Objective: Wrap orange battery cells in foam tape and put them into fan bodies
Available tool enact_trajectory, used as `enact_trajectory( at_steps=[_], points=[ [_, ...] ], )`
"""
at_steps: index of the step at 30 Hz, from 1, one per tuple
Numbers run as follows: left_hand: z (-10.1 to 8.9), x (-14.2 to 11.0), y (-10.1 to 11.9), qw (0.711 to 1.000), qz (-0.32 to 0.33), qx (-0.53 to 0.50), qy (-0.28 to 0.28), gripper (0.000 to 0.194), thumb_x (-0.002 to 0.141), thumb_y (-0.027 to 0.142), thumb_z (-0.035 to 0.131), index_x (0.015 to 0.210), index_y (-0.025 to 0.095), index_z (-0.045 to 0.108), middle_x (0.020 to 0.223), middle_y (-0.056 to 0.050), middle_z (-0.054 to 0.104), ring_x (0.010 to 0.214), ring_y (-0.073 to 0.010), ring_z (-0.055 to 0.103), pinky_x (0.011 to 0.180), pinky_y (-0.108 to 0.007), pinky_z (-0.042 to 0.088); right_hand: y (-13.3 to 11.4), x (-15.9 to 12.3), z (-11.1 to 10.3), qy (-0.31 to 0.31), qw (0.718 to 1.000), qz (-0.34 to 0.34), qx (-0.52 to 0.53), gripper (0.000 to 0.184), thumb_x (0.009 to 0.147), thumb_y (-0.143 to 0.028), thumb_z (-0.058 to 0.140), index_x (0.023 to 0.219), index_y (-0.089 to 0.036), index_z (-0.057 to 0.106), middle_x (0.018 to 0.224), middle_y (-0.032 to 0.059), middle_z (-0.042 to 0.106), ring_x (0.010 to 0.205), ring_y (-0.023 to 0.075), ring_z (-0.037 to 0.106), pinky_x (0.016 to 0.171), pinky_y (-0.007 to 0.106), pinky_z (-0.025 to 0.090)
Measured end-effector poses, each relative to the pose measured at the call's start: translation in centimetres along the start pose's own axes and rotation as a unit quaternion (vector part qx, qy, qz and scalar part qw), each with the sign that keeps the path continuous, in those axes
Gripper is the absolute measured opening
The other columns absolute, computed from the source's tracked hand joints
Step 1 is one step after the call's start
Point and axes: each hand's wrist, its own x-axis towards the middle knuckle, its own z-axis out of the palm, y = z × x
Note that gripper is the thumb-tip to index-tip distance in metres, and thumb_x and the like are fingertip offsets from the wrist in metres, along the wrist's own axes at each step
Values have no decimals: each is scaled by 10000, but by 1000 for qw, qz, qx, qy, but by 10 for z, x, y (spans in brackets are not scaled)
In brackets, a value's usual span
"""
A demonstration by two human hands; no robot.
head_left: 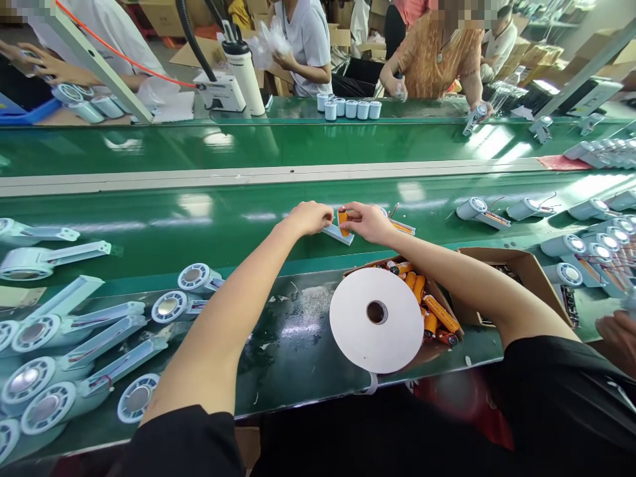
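Note:
My right hand [370,222] pinches an orange cylindrical battery [343,223] between thumb and fingertips. The battery stands roughly upright over a light-blue open handle [340,234] that lies on the green conveyor belt. My left hand [311,218] is at the handle's left end, with its fingers curled together; what they grip is hidden. Just beyond my right wrist, another light-blue handle piece [403,228] with an orange battery inside shows in part. A large white roll [355,324] rests in front of me against a carton of orange batteries [438,314].
Light-blue handheld fan bodies [44,334] crowd the left side; several more [566,245] line the right. A second carton [531,268] sits right of the batteries. Co-workers work across the belt, and another person's hand [619,338] shows at the right edge.

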Motion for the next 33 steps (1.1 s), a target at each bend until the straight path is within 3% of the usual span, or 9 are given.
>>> enact_trajectory(
  at_steps=[6, 11, 14, 18, 20, 22, 25, 29, 33],
  points=[
    [11, 5, 10, 998, -28, -35, 47, 210, 969, 340, 581, 1095, 284, 739, 1118, -68, 776, 1039, -257, 701, 868, -307, 477, 0, 4, -2, -75, 959, -14, -274, 418, 952, -347, 644, 1358, -265, 698, 965, 40, 801, 832, 217, 700, 773, 284, 461],
    [14, 14, 14, 994, -48, -67, 75, 214, 989, 326, 543, 1072, 256, 728, 1097, -73, 786, 989, -241, 709, 838, -315, 494, -4, 4, 0, -134, 923, -44, -359, 440, 1052, -409, 451, 1426, -307, 658, 1079, 75, 806, 890, 249, 731, 792, 311, 481],
    [8, 8, 22, 991, -54, -75, 96, 189, 975, 285, 553, 1025, 223, 724, 1037, -83, 791, 965, -236, 721, 833, -321, 520, -14, 10, 6, -177, 897, -35, -404, 419, 1015, -398, 497, 1358, -267, 698, 1126, 118, 793, 981, 290, 739, 804, 338, 511],
    [1, -43, 40, 983, -16, -76, 164, 403, 1052, 283, 329, 1223, 163, 673, 1226, -75, 742, 1224, -207, 653, 1007, -305, 496, -23, 20, 8, -187, 888, -44, -418, 362, 976, -362, 553, 1191, -172, 774, 1254, 190, 746, 1122, 335, 713, 884, 382, 537],
    [5, -85, 54, 979, 66, -82, 176, 451, 1070, 368, 307, 1292, 172, 647, 1348, -54, 692, 1332, -183, 587, 1107, -276, 443, -22, 23, 7, -182, 890, -52, -414, 350, 984, -338, 550, 1166, -157, 787, 1311, 198, 723, 1178, 333, 694, 943, 390, 529],
    [15, -128, 71, 965, 217, -77, 129, 438, 1003, 492, 533, 1312, 208, 658, 1386, -53, 686, 1364, -208, 578, 1203, -316, 395, -19, 25, 6, -181, 894, -58, -406, 326, 989, -301, 551, 1145, -162, 801, 1312, 187, 727, 1187, 317, 693, 966, 380, 520],
    [32, -175, 95, 932, 360, -17, 30, 794, 798, 462, 827, 1498, 212, 548, 1503, -130, 613, 1519, -350, 425, 1312, -564, 224, -18, 26, 0, -179, 901, -52, -393, 284, 974, -266, 598, 1145, -197, 814, 1202, 154, 775, 1118, 304, 720, 921, 366, 527],
    [47, -205, 102, 944, 328, 32, 31, 834, 773, 221, 817, 1542, 213, 495, 1516, -147, 592, 1527, -403, 374, 1277, -676, 201, -30, 0, -28, -109, 923, -30, -368, 336, 949, -322, 696, 1257, -213, 774, 1184, 144, 783, 1035, 296, 725, 853, 358, 525],
    [64, -239, 80, 941, 211, -26, 264, 867, 823, 286, 813, 1586, 207, 410, 1428, -183, 619, 1503, -446, 335, 1226, -664, 320, -54, -87, -62, 95, 990, -46, -97, 444, 1060, -517, 506, 1110, -166, 772, 856, 50, 769, 711, 149, 650, 687, 267, 498]
  ],
)
